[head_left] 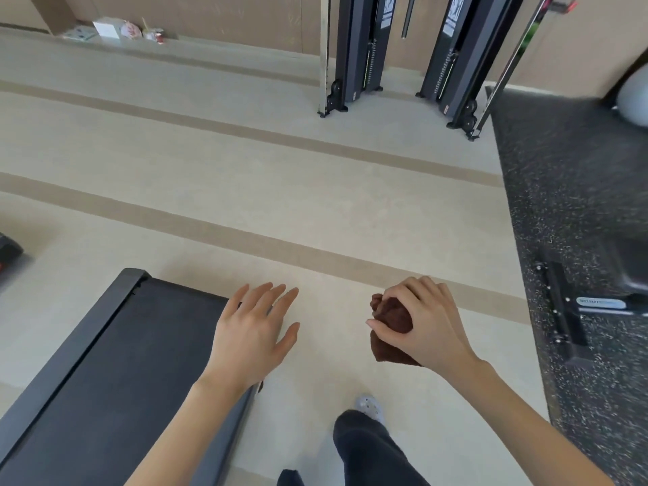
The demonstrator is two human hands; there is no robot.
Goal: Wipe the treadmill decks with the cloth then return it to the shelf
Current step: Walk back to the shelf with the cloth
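Observation:
A dark treadmill deck [105, 373] with a grey side rail fills the lower left of the head view. My left hand [250, 331] hovers over its right rear corner, fingers spread and straight, holding nothing. To the right, over the pale floor, my right hand [420, 320] grips a bunched brown cloth [391, 319]; part of the cloth hangs below my palm. No shelf is in view.
My leg and a light shoe [370, 408] stand on the beige striped floor. A speckled black mat [578, 205] with a machine base [568, 310] lies on the right. Two black weight-stack towers [361, 54] stand at the back, and small items [105, 29] sit on a far ledge.

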